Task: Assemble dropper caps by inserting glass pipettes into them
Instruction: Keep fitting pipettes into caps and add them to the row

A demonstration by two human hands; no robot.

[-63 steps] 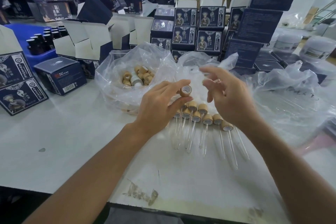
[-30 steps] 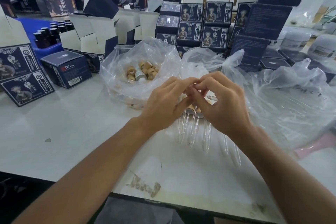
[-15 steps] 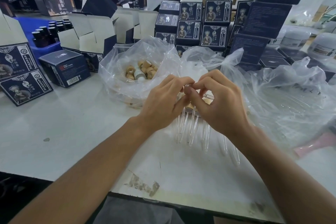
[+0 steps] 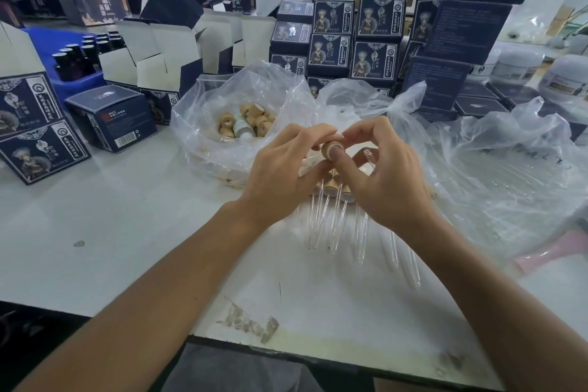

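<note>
Head view, looking down at a white worktop (image 4: 121, 232). Both hands meet above the middle of the worktop. The left hand (image 4: 280, 175) pinches a dropper cap (image 4: 331, 148) between thumb and fingertips; the cap is a short tan cylinder with a wood-like finish and a pale rim at its open end. The right hand (image 4: 381, 181) also grips the cap, its thumb pressed on the cap's side, and holds a clear glass pipette (image 4: 369, 156) in its curled fingers, the rounded end showing just beside the cap. Whether the pipette's other end is inside the cap cannot be told.

Beneath the hands, a row of finished droppers (image 4: 331, 213) lies on the worktop, tan caps pointing toward the far edge and glass tubes pointing toward the near edge. Behind the hands, an open clear plastic bag (image 4: 203, 124) holds loose caps (image 4: 251, 121) of the same tan colour. Another clear bag (image 4: 509, 169) spreads toward the right edge.

Dark blue cartons (image 4: 353, 38) stand stacked along the far edge, each printed with a figure in ornate headdress, a round emblem and a column of Chinese characters too small to read. A blue box (image 4: 111, 118) near the left edge shows "PICC" beside a red mark, and a barcode. Small dark bottles (image 4: 82, 54) stand at the far left corner.
</note>
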